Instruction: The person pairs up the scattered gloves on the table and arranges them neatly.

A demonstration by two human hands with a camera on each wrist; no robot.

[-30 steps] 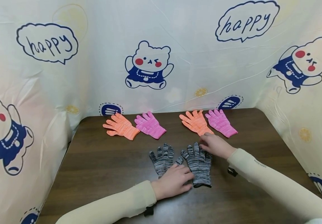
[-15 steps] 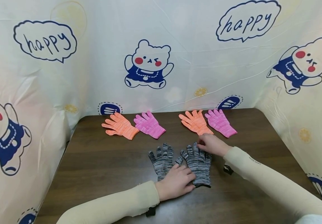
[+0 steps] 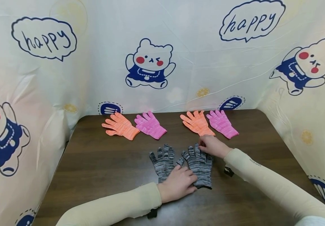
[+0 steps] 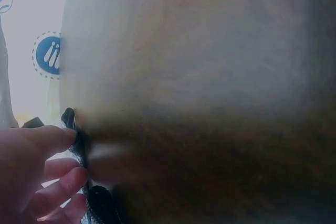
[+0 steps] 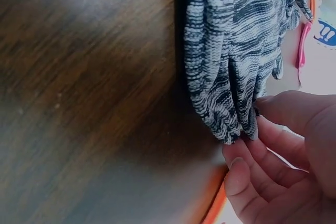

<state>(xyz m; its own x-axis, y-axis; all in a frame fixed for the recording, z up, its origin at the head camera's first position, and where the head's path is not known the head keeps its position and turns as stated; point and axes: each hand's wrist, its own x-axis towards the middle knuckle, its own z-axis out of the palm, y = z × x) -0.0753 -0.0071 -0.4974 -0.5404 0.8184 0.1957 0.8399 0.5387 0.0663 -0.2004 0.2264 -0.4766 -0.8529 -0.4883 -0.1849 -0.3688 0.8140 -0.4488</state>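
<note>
Two black-and-grey knit gloves lie side by side on the brown table. My right hand (image 3: pixel 213 146) pinches the fingertips of the right grey glove (image 3: pixel 203 171). Thumb and fingers meet around the knit ends (image 5: pixel 231 124) in the right wrist view. Farther down, my left hand (image 3: pixel 177 185) bends its fingers onto the same glove's near left edge by the cuff. The left wrist view has its thumb and fingertips against a strip of dark fabric (image 4: pixel 79 148). My left hand covers the lower part of the left grey glove (image 3: pixel 163 161).
Along the far edge of the table (image 3: pixel 100 175) lie an orange glove (image 3: pixel 121 126) and a pink glove (image 3: pixel 151 125) on the left. Another orange glove (image 3: pixel 197 122) and pink glove (image 3: pixel 222 124) lie at the right. A printed curtain (image 3: pixel 105 62) hangs behind.
My left hand has shifted slightly right onto the right grey glove's edge. My right hand has moved slightly left at that glove's fingertips. The gloves have hardly moved.
</note>
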